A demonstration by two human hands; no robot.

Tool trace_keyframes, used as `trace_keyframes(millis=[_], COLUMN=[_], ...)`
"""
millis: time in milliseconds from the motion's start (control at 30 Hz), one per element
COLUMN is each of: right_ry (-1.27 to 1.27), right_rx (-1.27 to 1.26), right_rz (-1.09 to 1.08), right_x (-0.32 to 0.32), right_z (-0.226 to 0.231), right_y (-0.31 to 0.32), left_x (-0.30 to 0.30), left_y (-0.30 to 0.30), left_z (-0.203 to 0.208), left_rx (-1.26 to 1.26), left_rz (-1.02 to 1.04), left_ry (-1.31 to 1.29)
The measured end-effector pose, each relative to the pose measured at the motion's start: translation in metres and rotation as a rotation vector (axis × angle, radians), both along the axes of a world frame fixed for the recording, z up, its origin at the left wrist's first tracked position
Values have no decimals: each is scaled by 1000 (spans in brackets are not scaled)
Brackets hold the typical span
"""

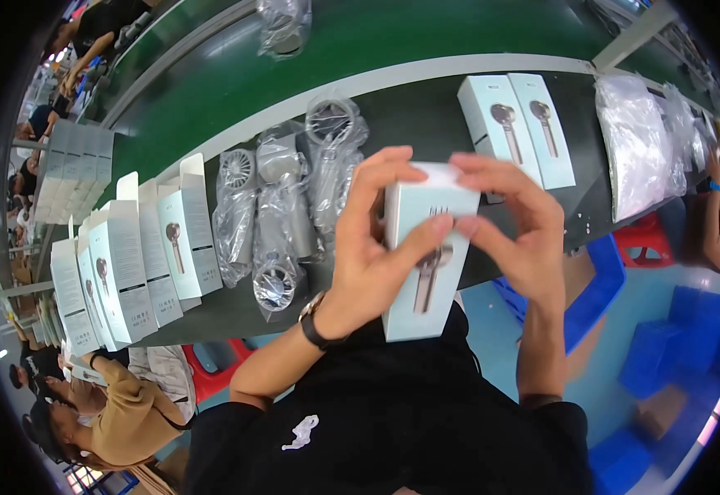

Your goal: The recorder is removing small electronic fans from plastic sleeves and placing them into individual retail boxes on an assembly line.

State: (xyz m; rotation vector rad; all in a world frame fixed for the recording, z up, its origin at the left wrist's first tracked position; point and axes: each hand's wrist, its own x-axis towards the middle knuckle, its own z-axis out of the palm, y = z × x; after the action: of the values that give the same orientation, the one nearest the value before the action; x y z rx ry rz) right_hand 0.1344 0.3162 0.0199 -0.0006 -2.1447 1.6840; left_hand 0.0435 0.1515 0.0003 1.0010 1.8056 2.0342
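A pale blue-white carton [414, 318] with a handheld fan pictured on its front stands upright before my chest. My left hand [376, 247] is closed around its left side, the thumb pressed across the front panel and the fingers reaching to the top. On the upper right, my right hand [521, 227] grips the top edge with curled fingers, its thumb near the front face. The carton's top appears folded over, though fingers partly cover it. Left of my hands lie several grey handheld fans [277, 181] in clear plastic bags on the dark table [414, 107].
Several cartons [121, 272], some with raised flaps, line the table's left end. Two closed-looking cartons [533, 132] stand at the far right, beside a stack of clear plastic bags [636, 148]. Beyond runs a green conveyor belt [434, 37] carrying a bagged item [284, 29]. Co-workers sit on both sides.
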Motion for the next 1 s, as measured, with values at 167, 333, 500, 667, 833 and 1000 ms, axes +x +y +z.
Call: trace_keyframes(millis=[167, 333, 500, 667, 833, 1000], right_ry=[1, -381, -281, -410, 2, -48], right_rx=[521, 20, 81, 565, 501, 641], right_rz=[-766, -492, -337, -631, -588, -82], right_x=[-1, 14, 21, 39, -73, -270], right_z=[-11, -53, -58, -57, 13, 21], right_y=[77, 136, 133, 154, 110, -3], left_x=[-37, -47, -26, -6, -33, -83], left_y=[71, 90, 96, 132, 56, -131], left_z=[-17, -44, -46, -35, 29, 102], left_rx=[81, -269, -425, -430, -222, -470], left_rz=[88, -78, -57, -142, 24, 796], left_ry=[-430, -226, 85, -33, 190, 768])
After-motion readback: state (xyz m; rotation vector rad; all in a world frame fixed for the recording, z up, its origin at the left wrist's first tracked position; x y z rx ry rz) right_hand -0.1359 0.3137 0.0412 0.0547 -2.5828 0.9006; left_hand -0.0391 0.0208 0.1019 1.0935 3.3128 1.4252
